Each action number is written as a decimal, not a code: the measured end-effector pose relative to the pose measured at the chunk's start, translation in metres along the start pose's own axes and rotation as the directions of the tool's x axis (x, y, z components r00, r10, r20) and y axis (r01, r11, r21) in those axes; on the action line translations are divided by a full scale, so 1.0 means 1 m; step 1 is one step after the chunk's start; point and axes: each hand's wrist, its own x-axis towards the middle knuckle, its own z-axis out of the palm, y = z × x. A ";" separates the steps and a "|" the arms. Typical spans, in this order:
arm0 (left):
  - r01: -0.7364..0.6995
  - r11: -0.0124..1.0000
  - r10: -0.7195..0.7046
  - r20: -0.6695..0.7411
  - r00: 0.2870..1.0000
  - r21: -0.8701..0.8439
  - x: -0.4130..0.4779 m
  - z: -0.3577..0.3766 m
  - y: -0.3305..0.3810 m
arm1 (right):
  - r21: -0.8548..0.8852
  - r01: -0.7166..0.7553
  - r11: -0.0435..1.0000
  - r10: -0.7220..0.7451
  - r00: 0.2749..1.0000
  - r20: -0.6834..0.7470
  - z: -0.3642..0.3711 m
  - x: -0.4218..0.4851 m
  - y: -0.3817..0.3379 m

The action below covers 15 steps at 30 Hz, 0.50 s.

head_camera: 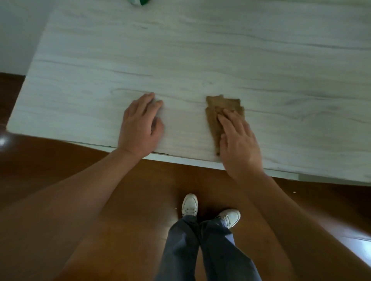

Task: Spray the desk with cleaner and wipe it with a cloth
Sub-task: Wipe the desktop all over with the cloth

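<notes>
Mid-wipe by the looks: right hand (pixel 239 144) pressing flat on the cloth (pixel 218 108) near the front edge of the tabletop (pixel 200 50), left hand (pixel 138 126) flat and empty beside it, probably needs sweeping farther out next.

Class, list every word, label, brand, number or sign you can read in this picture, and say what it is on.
None: no text can be read anywhere in this view.
green and white object at the top edge: mostly cut off, no lettering shows.
white shoes: no legible mark.
desk and cloth: plain, no print.
</notes>
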 end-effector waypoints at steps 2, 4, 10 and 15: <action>-0.002 1.000 0.002 -0.008 1.000 0.004 0.000 0.001 0.000 | 0.012 -0.106 0.994 0.107 0.992 -0.064 -0.013 0.011 0.025; -0.002 1.000 0.002 -0.018 1.000 0.008 0.000 0.002 0.001 | 0.035 -0.170 0.985 0.173 0.978 -0.113 -0.016 0.019 0.033; 0.003 1.000 -0.002 -0.046 0.999 0.016 -0.001 0.002 0.002 | 0.045 -0.113 0.993 0.118 0.984 -0.132 0.011 0.021 -0.017; -0.005 0.998 0.004 0.017 1.000 0.062 0.000 0.001 -0.001 | -0.005 0.184 0.983 -0.184 0.983 -0.011 0.035 0.007 -0.062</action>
